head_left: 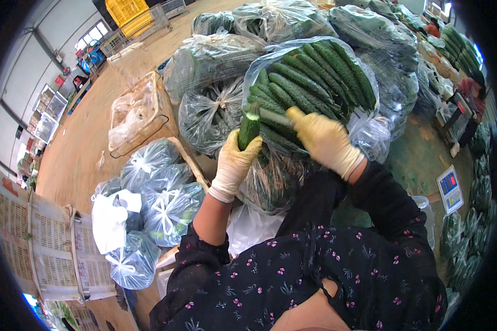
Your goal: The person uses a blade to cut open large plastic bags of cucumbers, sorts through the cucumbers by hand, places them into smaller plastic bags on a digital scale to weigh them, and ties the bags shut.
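Observation:
My left hand (236,163), in a pale yellow glove, grips a dark green cucumber (249,131) upright; its top end is cut and shows pale flesh. My right hand (325,138), gloved too and a little blurred, is closed on the handle of a knife (273,116). The blade points left towards the cucumber's cut end. Just beyond both hands stands an open clear plastic bag (375,74) full of cucumbers (302,89) laid side by side. Below my left hand lies another clear bag of produce (269,182).
Filled plastic bags (215,62) crowd the far side. To the left are a crate (159,120) holding plastic film, smaller tied bags (170,215) and stacked crates (54,248). A person (472,99) is at the far right, near a blue-and-white panel (450,189).

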### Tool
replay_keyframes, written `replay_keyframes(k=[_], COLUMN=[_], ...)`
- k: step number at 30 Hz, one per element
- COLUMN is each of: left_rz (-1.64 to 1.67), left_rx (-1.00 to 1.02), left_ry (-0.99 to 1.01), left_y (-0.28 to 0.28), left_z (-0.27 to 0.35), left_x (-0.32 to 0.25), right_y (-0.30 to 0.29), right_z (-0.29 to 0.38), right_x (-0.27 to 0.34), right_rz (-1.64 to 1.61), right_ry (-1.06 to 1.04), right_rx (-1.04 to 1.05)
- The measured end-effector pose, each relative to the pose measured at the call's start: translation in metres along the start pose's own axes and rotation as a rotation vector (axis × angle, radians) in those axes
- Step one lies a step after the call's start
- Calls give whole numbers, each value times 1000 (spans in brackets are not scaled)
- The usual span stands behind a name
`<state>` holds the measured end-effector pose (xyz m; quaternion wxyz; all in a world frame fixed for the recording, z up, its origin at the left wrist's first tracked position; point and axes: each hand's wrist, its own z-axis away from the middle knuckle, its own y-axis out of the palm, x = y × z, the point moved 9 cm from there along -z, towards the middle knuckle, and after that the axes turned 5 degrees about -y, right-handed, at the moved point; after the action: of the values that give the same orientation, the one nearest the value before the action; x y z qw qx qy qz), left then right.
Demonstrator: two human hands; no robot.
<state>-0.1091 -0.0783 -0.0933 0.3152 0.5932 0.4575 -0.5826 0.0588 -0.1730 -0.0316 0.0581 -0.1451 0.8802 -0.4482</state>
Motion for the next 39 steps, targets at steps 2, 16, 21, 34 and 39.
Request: replay_keyframes(k=[2,16,21,34,39], left_rz=[66,1277,1503,1181,324], left_rx=[-20,3,8,-352,-134], left_ry=[81,-87,-253,-635,-660], left_y=[-4,-64,-47,-7,12], left_z=[-8,20,23,-12,-34], left_x=[-15,5,46,192,187], right_y=[0,165,171,125,67], right_z=[11,61,63,147,175], right_x=[-55,37,30,49,-1], right_rz=[8,-563,-524,-1420,-1089], right_ry=[271,423,267,872,682], right_rx=[95,410,302,654,265])
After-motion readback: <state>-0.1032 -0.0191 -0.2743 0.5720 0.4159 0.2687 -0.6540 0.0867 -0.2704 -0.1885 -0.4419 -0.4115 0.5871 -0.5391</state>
